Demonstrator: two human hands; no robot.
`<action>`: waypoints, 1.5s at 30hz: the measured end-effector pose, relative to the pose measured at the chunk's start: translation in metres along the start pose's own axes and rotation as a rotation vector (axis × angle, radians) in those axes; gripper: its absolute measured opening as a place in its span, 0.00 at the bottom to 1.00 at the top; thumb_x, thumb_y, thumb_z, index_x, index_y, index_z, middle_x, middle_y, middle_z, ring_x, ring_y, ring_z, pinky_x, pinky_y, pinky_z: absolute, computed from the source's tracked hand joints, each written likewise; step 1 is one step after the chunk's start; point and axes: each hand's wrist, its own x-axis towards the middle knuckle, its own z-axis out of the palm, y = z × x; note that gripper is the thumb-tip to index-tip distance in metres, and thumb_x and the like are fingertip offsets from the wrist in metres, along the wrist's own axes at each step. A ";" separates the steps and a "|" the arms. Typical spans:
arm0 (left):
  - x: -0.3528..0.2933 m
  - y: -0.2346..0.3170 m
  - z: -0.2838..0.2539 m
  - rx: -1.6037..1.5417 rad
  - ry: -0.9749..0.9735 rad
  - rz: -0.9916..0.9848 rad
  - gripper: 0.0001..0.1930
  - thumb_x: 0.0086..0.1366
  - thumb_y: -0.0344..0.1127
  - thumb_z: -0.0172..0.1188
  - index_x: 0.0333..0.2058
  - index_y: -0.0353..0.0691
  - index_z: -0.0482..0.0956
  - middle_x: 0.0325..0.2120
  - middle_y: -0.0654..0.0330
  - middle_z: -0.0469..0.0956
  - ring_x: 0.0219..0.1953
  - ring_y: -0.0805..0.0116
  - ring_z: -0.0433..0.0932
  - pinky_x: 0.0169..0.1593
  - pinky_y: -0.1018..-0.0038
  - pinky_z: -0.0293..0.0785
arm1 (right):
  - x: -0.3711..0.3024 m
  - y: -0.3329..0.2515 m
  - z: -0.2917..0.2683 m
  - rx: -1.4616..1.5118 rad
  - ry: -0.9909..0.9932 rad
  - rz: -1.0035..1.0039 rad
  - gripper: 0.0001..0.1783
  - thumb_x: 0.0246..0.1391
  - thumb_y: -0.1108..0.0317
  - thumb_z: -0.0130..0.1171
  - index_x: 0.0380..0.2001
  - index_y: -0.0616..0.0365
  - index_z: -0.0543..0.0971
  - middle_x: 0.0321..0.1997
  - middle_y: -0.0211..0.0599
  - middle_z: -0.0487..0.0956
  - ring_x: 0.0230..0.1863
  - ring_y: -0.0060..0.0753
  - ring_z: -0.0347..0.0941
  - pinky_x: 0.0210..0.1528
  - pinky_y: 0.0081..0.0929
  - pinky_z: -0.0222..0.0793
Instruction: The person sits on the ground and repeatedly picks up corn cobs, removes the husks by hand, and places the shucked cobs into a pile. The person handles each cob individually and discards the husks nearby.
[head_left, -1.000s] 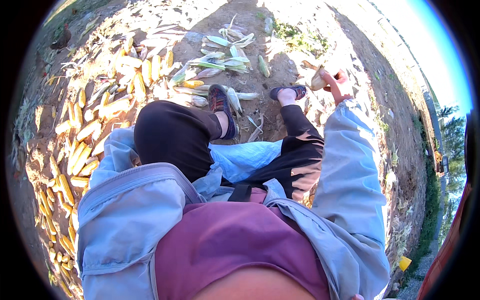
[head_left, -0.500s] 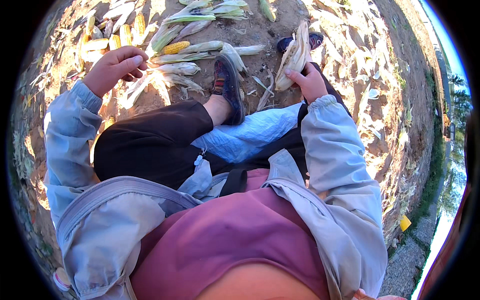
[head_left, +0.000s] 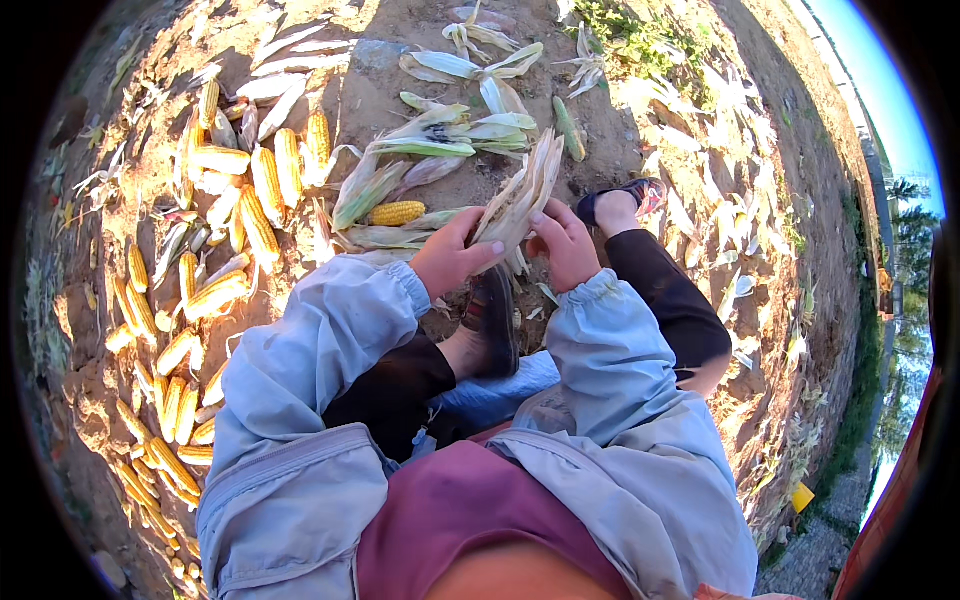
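Observation:
An ear of corn in its dry, pale husk (head_left: 523, 195) is held up between my two hands, its loose husk tips pointing up and away from me. My left hand (head_left: 455, 256) grips the lower left of the husk, thumb laid across it. On the other side my right hand (head_left: 565, 246) closes on the husk with thumb and fingers. No kernels show on this ear. Just past my hands a yellow cob (head_left: 397, 213) lies among green-white husks (head_left: 425, 140) on the soil.
Many husked yellow cobs (head_left: 262, 185) lie spread on the ground to my left, with more (head_left: 180, 405) beside my left sleeve. My shoes (head_left: 493, 325) and a blue-white plastic sheet (head_left: 500, 390) are below my hands. Dry husks litter the soil at right. A yellow object (head_left: 802, 497) lies far right.
My left hand, free and raised at left before, has come over to the corn ear. My right hand has brought the ear inward, to the left. The view has shifted, showing more cobs.

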 end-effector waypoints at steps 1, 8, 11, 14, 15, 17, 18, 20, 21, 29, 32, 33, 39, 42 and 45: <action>-0.003 0.000 -0.004 0.083 0.016 0.018 0.29 0.53 0.36 0.60 0.51 0.31 0.60 0.41 0.52 0.70 0.44 0.67 0.70 0.48 0.73 0.65 | 0.007 0.000 0.000 0.025 0.026 0.041 0.14 0.53 0.64 0.49 0.40 0.60 0.72 0.28 0.28 0.73 0.21 0.15 0.64 0.23 0.14 0.60; 0.005 -0.003 -0.013 0.866 0.345 0.140 0.26 0.47 0.30 0.59 0.47 0.36 0.63 0.39 0.49 0.68 0.42 0.50 0.68 0.46 0.62 0.65 | 0.044 0.007 0.018 -0.289 0.100 -0.056 0.13 0.54 0.65 0.46 0.37 0.64 0.71 0.25 0.31 0.74 0.22 0.20 0.67 0.24 0.20 0.63; 0.024 0.004 -0.009 1.071 0.451 0.211 0.24 0.45 0.26 0.56 0.45 0.42 0.66 0.37 0.55 0.67 0.41 0.54 0.67 0.42 0.60 0.64 | 0.054 -0.003 0.022 -0.275 0.210 -0.033 0.12 0.52 0.66 0.44 0.35 0.63 0.70 0.23 0.31 0.73 0.21 0.20 0.67 0.22 0.20 0.62; 0.039 0.016 0.003 1.018 0.594 0.367 0.24 0.44 0.26 0.56 0.44 0.43 0.66 0.38 0.56 0.67 0.43 0.54 0.66 0.44 0.58 0.61 | 0.062 -0.018 0.021 0.030 0.253 -0.089 0.08 0.52 0.68 0.41 0.30 0.59 0.70 0.18 0.29 0.70 0.14 0.18 0.62 0.14 0.17 0.56; 0.041 0.020 0.007 0.945 0.618 0.406 0.25 0.44 0.29 0.57 0.45 0.42 0.66 0.39 0.56 0.67 0.44 0.53 0.65 0.46 0.58 0.59 | 0.063 -0.021 0.020 0.262 0.202 -0.070 0.07 0.52 0.68 0.40 0.31 0.57 0.69 0.19 0.28 0.70 0.18 0.18 0.65 0.13 0.17 0.55; 0.039 0.025 0.008 0.804 0.587 0.502 0.26 0.44 0.32 0.57 0.46 0.41 0.65 0.40 0.54 0.67 0.45 0.52 0.64 0.48 0.59 0.59 | 0.063 -0.024 0.023 0.221 0.188 -0.138 0.08 0.52 0.69 0.40 0.31 0.58 0.69 0.19 0.29 0.70 0.16 0.18 0.63 0.12 0.17 0.54; 0.037 0.026 0.006 0.735 0.572 0.557 0.26 0.44 0.33 0.58 0.46 0.41 0.65 0.40 0.53 0.66 0.45 0.51 0.64 0.49 0.59 0.58 | 0.061 -0.024 0.024 0.248 0.182 -0.116 0.07 0.51 0.69 0.41 0.32 0.57 0.69 0.19 0.29 0.70 0.14 0.18 0.61 0.12 0.17 0.53; 0.032 0.027 -0.004 0.618 0.522 0.594 0.27 0.45 0.34 0.57 0.47 0.38 0.64 0.41 0.52 0.66 0.46 0.52 0.64 0.51 0.61 0.58 | 0.058 -0.023 0.030 0.529 0.114 -0.025 0.07 0.51 0.68 0.42 0.32 0.56 0.69 0.19 0.28 0.70 0.12 0.18 0.58 0.10 0.16 0.51; 0.031 0.027 -0.008 0.563 0.498 0.619 0.27 0.46 0.35 0.57 0.47 0.37 0.64 0.42 0.51 0.66 0.46 0.52 0.63 0.52 0.62 0.58 | 0.056 -0.023 0.035 0.694 0.069 0.046 0.07 0.51 0.68 0.42 0.32 0.56 0.69 0.19 0.27 0.69 0.12 0.18 0.57 0.10 0.16 0.50; 0.035 0.032 -0.013 -0.283 0.298 0.719 0.26 0.53 0.29 0.52 0.52 0.36 0.59 0.43 0.56 0.65 0.45 0.65 0.66 0.49 0.71 0.62 | 0.049 -0.033 0.061 1.010 0.001 0.129 0.07 0.50 0.66 0.43 0.31 0.55 0.68 0.16 0.25 0.64 0.12 0.16 0.54 0.09 0.16 0.49; 0.037 0.041 -0.022 0.464 0.529 0.647 0.25 0.53 0.32 0.56 0.50 0.37 0.62 0.42 0.55 0.65 0.44 0.63 0.67 0.47 0.71 0.63 | 0.051 -0.037 0.060 0.875 0.053 0.072 0.08 0.51 0.65 0.42 0.31 0.56 0.68 0.16 0.26 0.64 0.13 0.17 0.56 0.12 0.18 0.51; 0.038 0.044 -0.023 0.493 0.529 0.640 0.24 0.52 0.33 0.58 0.49 0.37 0.65 0.40 0.53 0.65 0.43 0.60 0.67 0.47 0.70 0.63 | 0.052 -0.038 0.059 0.833 0.113 0.059 0.08 0.51 0.65 0.42 0.32 0.56 0.68 0.16 0.26 0.64 0.14 0.18 0.57 0.13 0.19 0.52; 0.038 0.059 -0.015 -0.311 0.329 0.373 0.17 0.58 0.31 0.55 0.45 0.34 0.65 0.32 0.56 0.73 0.28 0.67 0.75 0.32 0.75 0.73 | 0.055 -0.046 0.065 0.938 -0.018 0.021 0.11 0.51 0.64 0.39 0.32 0.58 0.68 0.15 0.26 0.62 0.15 0.20 0.56 0.18 0.23 0.53; 0.036 0.063 -0.018 -0.537 0.264 0.409 0.13 0.61 0.29 0.50 0.44 0.33 0.65 0.28 0.58 0.74 0.21 0.73 0.74 0.24 0.81 0.72 | 0.055 -0.048 0.071 1.046 -0.076 0.055 0.11 0.51 0.64 0.38 0.32 0.59 0.68 0.14 0.25 0.60 0.15 0.20 0.55 0.17 0.22 0.53; 0.036 0.063 -0.025 -0.568 0.272 0.417 0.12 0.62 0.31 0.50 0.42 0.33 0.66 0.27 0.57 0.75 0.22 0.71 0.75 0.24 0.79 0.73 | 0.056 -0.049 0.075 1.122 -0.119 0.093 0.12 0.51 0.64 0.38 0.32 0.60 0.68 0.13 0.24 0.58 0.15 0.20 0.54 0.17 0.22 0.52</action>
